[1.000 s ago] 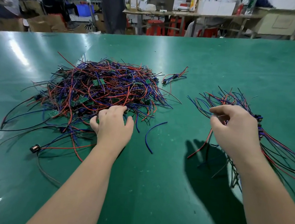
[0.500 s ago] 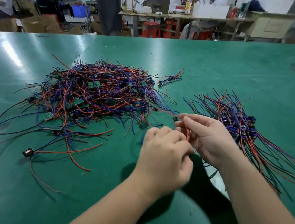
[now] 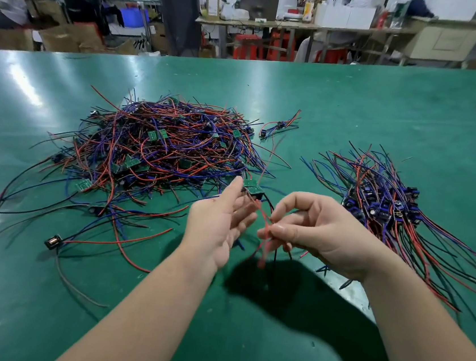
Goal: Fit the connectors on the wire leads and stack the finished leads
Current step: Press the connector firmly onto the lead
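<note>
Head view, step: one lead (image 3: 260, 213) is held up at frame centre above the green table (image 3: 358, 105), apparently being sorted for connector fitting.
Left hand (image 3: 220, 220): fingers straight and slightly apart, with the lead's green board (image 3: 251, 185) at their tips. Whether they grip it is unclear.
Right hand (image 3: 323, 231): thumb and forefinger clamped on the lead's red wire.
Piles: loose heap (image 3: 160, 147) left of centre, finished stack (image 3: 391, 206) at right.
Next: probably steady the board, seat the wire ends, then lay the lead on the right stack.

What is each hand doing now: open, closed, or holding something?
Left hand: open, fingers straight.
Right hand: pinching a wire lead.
</note>
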{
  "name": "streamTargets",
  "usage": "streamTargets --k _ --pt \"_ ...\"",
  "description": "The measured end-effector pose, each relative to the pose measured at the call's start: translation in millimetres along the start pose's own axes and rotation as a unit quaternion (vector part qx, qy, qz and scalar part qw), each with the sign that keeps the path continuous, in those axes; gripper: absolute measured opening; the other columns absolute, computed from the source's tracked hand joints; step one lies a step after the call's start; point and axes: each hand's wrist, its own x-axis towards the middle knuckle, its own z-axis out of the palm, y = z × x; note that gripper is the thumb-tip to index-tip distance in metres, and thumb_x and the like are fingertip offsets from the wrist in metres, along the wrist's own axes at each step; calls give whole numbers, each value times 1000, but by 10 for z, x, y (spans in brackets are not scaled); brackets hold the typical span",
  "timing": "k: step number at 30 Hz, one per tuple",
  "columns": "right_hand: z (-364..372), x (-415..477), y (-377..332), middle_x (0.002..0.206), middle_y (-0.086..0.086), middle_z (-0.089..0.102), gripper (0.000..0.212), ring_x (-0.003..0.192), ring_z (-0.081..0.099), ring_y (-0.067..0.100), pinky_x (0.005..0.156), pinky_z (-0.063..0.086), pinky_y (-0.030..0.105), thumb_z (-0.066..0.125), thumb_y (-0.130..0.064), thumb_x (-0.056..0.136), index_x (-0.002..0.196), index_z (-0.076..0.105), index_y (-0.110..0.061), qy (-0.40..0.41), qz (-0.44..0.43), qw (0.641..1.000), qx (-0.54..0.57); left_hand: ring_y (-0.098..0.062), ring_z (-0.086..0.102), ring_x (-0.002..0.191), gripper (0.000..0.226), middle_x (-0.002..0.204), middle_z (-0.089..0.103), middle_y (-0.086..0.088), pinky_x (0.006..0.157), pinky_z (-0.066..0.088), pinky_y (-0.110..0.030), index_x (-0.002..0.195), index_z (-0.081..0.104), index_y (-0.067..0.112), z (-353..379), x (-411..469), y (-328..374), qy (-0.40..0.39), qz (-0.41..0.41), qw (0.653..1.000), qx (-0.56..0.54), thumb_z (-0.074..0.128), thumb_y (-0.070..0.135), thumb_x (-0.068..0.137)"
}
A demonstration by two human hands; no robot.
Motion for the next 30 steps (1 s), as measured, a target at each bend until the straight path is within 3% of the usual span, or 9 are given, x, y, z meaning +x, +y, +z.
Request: streamTargets --k 3,7,10,13,16,19,21,26,30 --pt "21 4 -4 82 18 73 23 65 70 22 56 49 18 72 -14 70 84 57 -6 14 -12 1000 -4 -3 61 47 11 61 67 0 47 50 -13 80 59 9 -15 16 30 0 12 999 -47 61 9 90" --pt "-81 52 -67 78 11 74 8 52 65 16 47 44 16 67 -4 80 85 61 -7 237 -102 966 19 -1 62 54 9 64 67 4 53 47 -11 89 60 15 -57 35 183 30 58 992 -109 63 7 88" --pt "-201 52 -79 78 6 75 7 52 64 13 50 44 16 63 -2 86 89 64 -9 323 -135 937 16 -3 61 66 8 73 65 9 62 44 -16 87 66 17 -88 23 238 84 184 979 -24 67 26 87" --pt "-201 65 -14 77 1 75 6 54 66 12 50 43 15 65 -3 86 90 66 -8 311 -81 946 -51 -5 61 87 34 92 67 8 75 44 -17 99 69 16 -68 -116 198 86 373 916 120 53 43 85" --pt "-128 98 79 78 0 75 5 65 68 10 58 46 20 66 -11 87 90 71 -11 206 -6 965 -163 -14 59 97 31 96 64 0 87 45 -28 96 68 14 -78 -196 110 -2 510 822 253 45 33 89" --pt "-123 122 147 81 -3 73 17 78 65 10 74 50 29 67 -30 87 88 75 -16 177 3 907 -382 -12 58 95 31 94 62 -5 88 43 -23 91 70 4 -97 -225 47 -64 579 729 360 47 24 89" --pt "-131 124 143 83 -1 70 16 80 64 11 77 49 31 66 -31 86 84 75 -17 201 -32 877 -434 -10 59 97 30 94 62 -8 90 42 -19 89 70 1 -88 -259 17 -93 593 703 382 50 23 87" --pt "-111 95 -8 69 8 67 38 57 56 13 57 42 26 54 -38 91 71 75 -13 234 -55 971 -4 -22 62 105 18 90 64 -12 94 48 -30 80 68 -2 -63 -280 -10 -171 630 620 434 56 11 80" --pt "-95 41 -60 68 7 66 25 58 56 15 55 44 23 70 -32 66 75 75 -9 149 -40 986 56 -31 62 98 23 86 65 -8 85 49 -40 77 68 3 -4 -272 -37 -198 634 522 535 49 6 64"
